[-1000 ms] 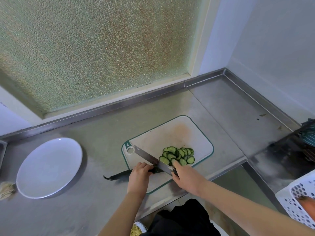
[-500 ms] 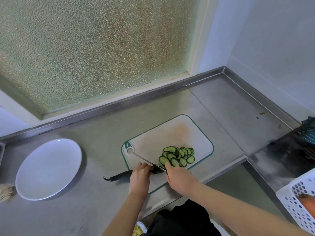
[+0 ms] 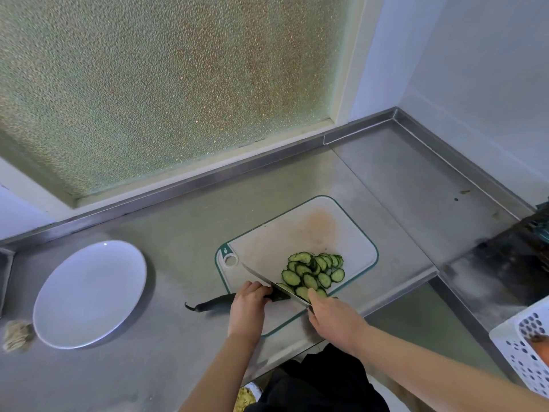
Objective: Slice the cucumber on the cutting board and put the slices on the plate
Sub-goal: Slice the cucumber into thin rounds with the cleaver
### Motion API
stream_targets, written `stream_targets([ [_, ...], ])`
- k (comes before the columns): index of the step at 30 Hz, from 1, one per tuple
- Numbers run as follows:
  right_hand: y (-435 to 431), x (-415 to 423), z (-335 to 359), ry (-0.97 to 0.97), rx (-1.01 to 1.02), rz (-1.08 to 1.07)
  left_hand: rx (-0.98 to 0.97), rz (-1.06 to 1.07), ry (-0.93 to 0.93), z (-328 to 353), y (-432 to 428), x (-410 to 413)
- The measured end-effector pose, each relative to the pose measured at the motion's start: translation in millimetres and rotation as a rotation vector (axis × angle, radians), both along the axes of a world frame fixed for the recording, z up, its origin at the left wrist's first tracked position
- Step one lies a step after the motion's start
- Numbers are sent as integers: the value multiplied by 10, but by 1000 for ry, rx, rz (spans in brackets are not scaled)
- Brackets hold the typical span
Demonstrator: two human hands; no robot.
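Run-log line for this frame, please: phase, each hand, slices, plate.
phase: slicing | left hand: holds cucumber | right hand: grips knife | slices: piled on cutting board | plate: no slices yet

**One of most things, and slices past easy counting**

From where I stand there is one cutting board on the counter. Two hands work at its six o'clock edge, a left hand and a right hand. There is one knife. There is one cucumber, a dark uncut length at the board's seven o'clock. The slices make one heap toward four o'clock on the board. I make it well over a dozen, but they overlap too much for an exact count. One plate sits at nine o'clock from the board. One basket is out at four o'clock. One pale scrap lies at eight o'clock of the plate.
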State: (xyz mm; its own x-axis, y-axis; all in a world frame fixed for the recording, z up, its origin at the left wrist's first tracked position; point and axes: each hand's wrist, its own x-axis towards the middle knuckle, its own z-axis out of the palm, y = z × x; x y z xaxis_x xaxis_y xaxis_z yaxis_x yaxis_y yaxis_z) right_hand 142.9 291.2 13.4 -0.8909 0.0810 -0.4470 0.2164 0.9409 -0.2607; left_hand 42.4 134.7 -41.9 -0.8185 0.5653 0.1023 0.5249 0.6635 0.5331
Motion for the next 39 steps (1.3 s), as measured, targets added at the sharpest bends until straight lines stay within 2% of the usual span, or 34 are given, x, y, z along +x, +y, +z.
stream_targets([
  [7,-87,-169,-74,-18,-66,-56,29,-3,14,-4,3,-4],
  [11,-99,-256,-89,0,-37,6,31,-8,31,-8,10,-18],
  [17,41,-332,-58,36,-239,-53,0,-11,39,-9,-9,-14],
  [22,89,-309,-43,59,-283,-149,-31,-11,53,40,5,3],
  [28,156,-260,47,111,-258,-139,-23,17,46,54,-2,28],
  [39,59,-107,135,82,-194,-14,-5,34,64,30,-21,37],
])
